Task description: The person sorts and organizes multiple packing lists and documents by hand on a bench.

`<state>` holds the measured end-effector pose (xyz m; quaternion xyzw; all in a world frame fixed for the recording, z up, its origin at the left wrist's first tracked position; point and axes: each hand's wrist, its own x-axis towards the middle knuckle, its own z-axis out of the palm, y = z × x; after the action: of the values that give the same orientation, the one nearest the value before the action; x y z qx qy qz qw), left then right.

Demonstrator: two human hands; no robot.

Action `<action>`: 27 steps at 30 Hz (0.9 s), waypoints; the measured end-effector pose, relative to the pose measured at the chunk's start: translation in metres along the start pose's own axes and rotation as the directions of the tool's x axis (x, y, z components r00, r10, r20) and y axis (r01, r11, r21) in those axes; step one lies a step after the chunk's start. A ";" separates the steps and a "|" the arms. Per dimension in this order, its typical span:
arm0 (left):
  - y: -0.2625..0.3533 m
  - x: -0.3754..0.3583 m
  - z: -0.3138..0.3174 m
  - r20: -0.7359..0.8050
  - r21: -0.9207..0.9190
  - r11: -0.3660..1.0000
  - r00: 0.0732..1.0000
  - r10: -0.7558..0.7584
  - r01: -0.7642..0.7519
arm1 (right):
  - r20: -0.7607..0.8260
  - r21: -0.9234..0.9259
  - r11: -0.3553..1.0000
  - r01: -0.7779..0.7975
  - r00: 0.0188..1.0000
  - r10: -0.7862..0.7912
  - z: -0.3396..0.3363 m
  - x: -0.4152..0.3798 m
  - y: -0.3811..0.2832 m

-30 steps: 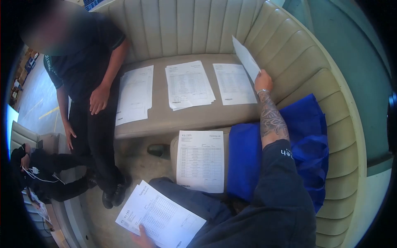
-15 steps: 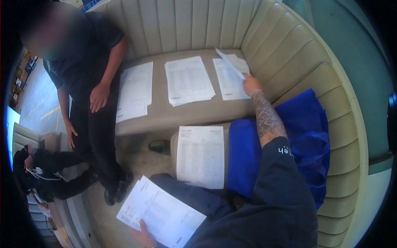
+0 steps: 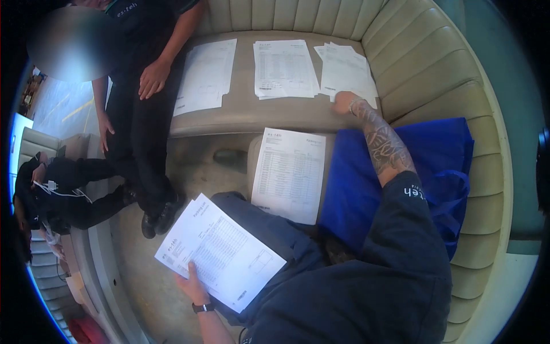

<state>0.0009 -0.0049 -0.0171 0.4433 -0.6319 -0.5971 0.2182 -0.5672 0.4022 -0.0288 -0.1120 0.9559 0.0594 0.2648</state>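
Observation:
My left hand (image 3: pixel 193 285) grips a small stack of printed packing lists (image 3: pixel 223 252) by its lower left edge, thumb on top, above my lap. At the right end of the seat, my right hand (image 3: pixel 345 102) is closed at the near corner of a printed sheet (image 3: pixel 346 70). That sheet lies on a fanned paper pile; the fingertips are partly hidden. A middle pile of packing lists (image 3: pixel 285 66) and a left pile of papers (image 3: pixel 206 74) lie beside it. Closer to me, another packing list (image 3: pixel 291 172) rests flat beside my leg.
A blue fabric bag (image 3: pixel 412 149) lies under my right forearm against the curved beige backrest (image 3: pixel 429 63). On the left sits a person in dark clothes (image 3: pixel 137 114), hands on their legs. Another person's dark-clothed legs (image 3: pixel 86 172) show farther left.
The sheet lifted in my right hand has come down onto the right pile, and that hand has lowered to its near edge. My left hand still holds its stack. The view has tilted down.

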 end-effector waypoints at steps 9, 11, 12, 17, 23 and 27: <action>-0.012 -0.003 -0.007 -0.023 -0.017 1.000 1.000 0.018 -0.018 | 0.201 -0.101 0.906 0.411 0.901 -0.386 0.051 -0.038 -0.084; -0.014 -0.003 -0.008 -0.015 -0.062 0.997 0.999 0.042 -0.043 | 0.183 -0.047 0.896 0.442 0.885 -0.427 0.055 -0.041 -0.084; -0.014 -0.003 -0.007 -0.014 -0.064 0.997 0.999 0.044 -0.045 | 0.165 0.006 0.882 0.472 0.869 -0.466 0.056 -0.040 -0.083; -0.004 -0.006 0.000 -0.010 -0.090 0.994 0.998 0.062 -0.063 | -0.092 0.058 0.856 0.513 0.857 -0.507 0.059 -0.033 -0.076; -0.005 -0.006 -0.002 -0.021 -0.082 0.996 1.000 0.023 -0.025 | -0.417 0.331 0.746 0.578 0.799 -0.434 0.023 -0.041 -0.081; 0.001 -0.007 0.002 -0.012 -0.064 0.997 0.999 0.032 -0.033 | -0.478 0.395 0.732 0.555 0.805 -0.351 0.026 -0.044 -0.080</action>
<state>0.0024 0.0022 -0.0148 0.4292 -0.6182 -0.6110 0.2455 -0.4984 0.3369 -0.0322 -0.2798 0.9093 -0.2896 0.1052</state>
